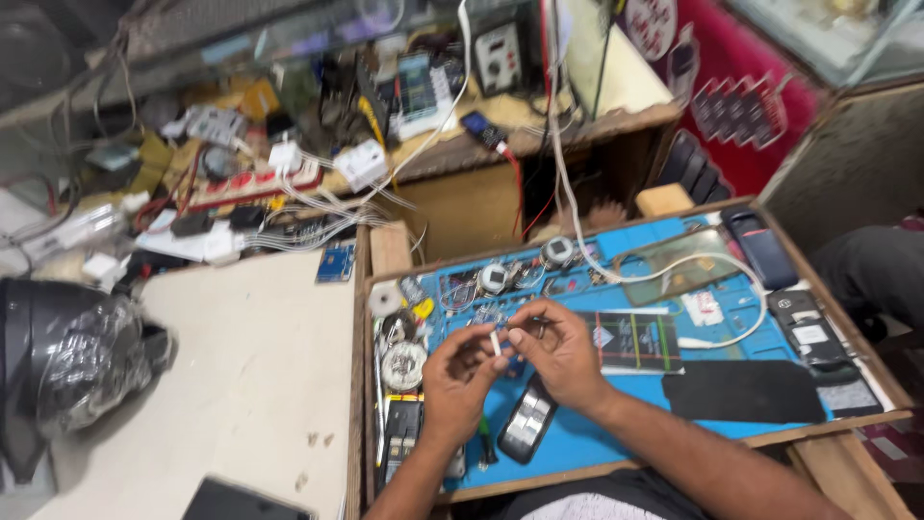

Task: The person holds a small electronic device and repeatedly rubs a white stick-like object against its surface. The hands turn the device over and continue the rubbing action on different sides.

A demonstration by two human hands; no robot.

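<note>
A single head-worn camera looks steeply down and forward from the person's own position. It sits close above the worktop (260, 385), with the blue mat (616, 424) and both forearms entering from the bottom edge. The cluttered shelf (539, 135) fills the upper frame, farther off.

— That blue mat (616, 438) in the tray looks like matt rubber or silicone, smooth. The tray's rim (818, 429) is bare wood, a bit rough.

— And the dark pad (746, 390) on it?

— Matt black, soft-looking. The phone (526, 421) beside it is glossy. The white cable (731, 337) looks like smooth plastic.

— The pale bench top (260, 385)?

— Dull and smooth, scuffed. The black helmet (58, 371) wears crinkled, shiny plastic wrap.
</note>
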